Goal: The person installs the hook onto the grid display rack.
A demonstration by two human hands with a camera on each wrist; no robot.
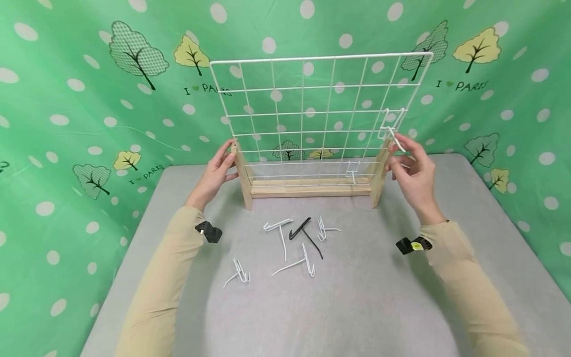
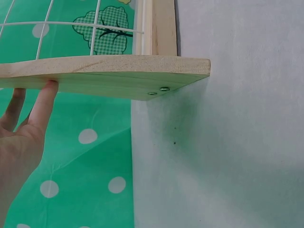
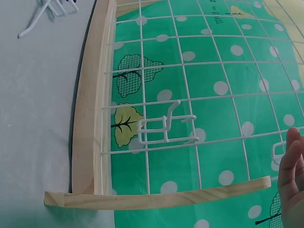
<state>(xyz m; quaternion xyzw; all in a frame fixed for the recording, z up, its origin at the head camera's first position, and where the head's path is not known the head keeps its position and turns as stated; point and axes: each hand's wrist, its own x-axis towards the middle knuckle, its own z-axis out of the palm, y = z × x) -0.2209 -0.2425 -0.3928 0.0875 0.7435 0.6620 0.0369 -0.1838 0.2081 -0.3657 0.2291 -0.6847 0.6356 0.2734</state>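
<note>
A white wire grid panel (image 1: 308, 115) stands upright in a wooden stand (image 1: 312, 190) with two side posts. On the left post (image 1: 243, 178), my left hand (image 1: 214, 174) touches the outer side with its fingertips; the left wrist view shows a fingertip (image 2: 51, 86) against the wood. My right hand (image 1: 415, 173) is at the upper end of the right post (image 1: 379, 173), fingers loosely bent. Just by its fingertips, a white display hook (image 1: 389, 130) hangs on the grid, prong outward. Another white hook (image 3: 166, 129) hangs lower on the grid.
In front of the stand, a black hook (image 1: 305, 235) lies on the grey table (image 1: 357, 297) among several white hooks (image 1: 308, 260). One white hook (image 1: 240, 271) lies farther left. A green dotted cloth (image 1: 89, 124) hangs behind and beside the table.
</note>
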